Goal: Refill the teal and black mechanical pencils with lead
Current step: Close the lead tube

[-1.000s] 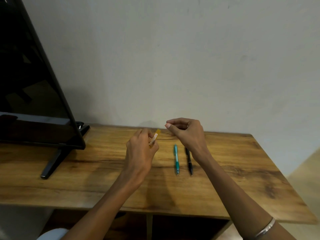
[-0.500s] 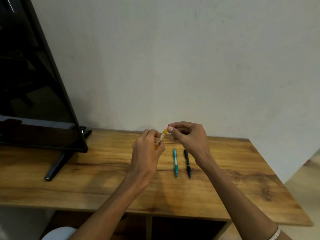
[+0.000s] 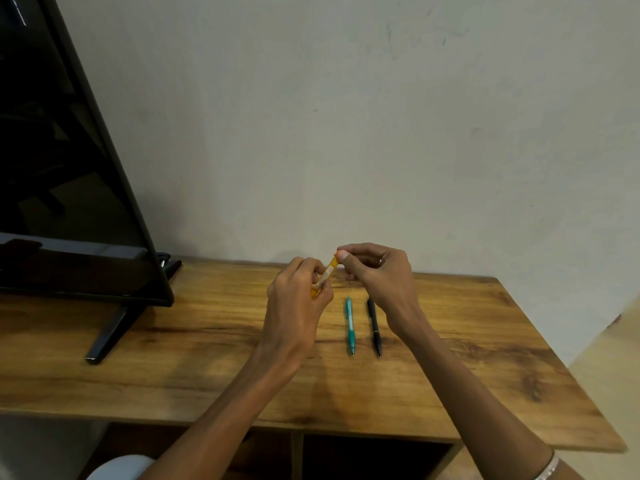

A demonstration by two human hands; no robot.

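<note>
The right hand (image 3: 375,271) pinches the top end of an orange lead tube (image 3: 325,274) between thumb and forefinger, while the left hand (image 3: 298,299) grips the tube's lower part with curled fingers, holding it tilted above the table (image 3: 173,358). Just beneath the hands, the teal pencil (image 3: 350,325) and black pencil (image 3: 374,325) lie side by side, apart, on the wood. A black monitor (image 3: 69,185) stands at the left.

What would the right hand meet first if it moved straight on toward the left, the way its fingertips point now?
The right hand already pinches the top end of the yellow lead tube. Going further left, it would likely meet the left hand, which grips the tube's lower part, though depth is unclear.
</note>
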